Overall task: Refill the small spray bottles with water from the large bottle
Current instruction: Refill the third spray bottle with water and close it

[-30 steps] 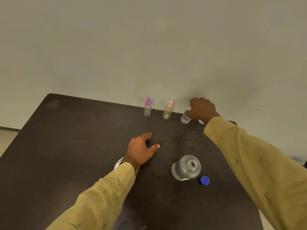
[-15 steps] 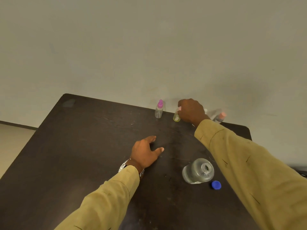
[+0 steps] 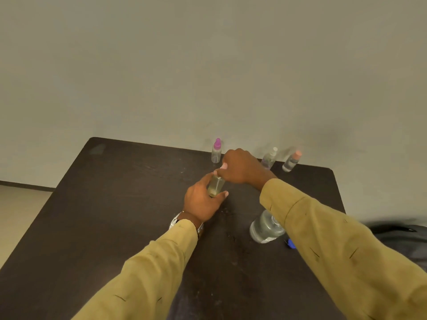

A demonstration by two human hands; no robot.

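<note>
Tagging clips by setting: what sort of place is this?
Probably a plain indoor room, nothing more specific: dark table by a bare wall, a strip of floor at left.

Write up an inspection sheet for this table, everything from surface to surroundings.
Surface: dark table, scuffed with light marks.
Job's things: yellowish bottle held in both hands; purple-capped bottle, white-capped bottle and orange-capped bottle near the far edge; large bottle upright, partly behind the right sleeve; blue cap lying beside it.
Clutter: nothing seen.
Hands: left hand grips the yellowish bottle's body; right hand grips its top.
Cables: nothing seen.
Surroundings: plain wall; blurred dark object at right.
</note>
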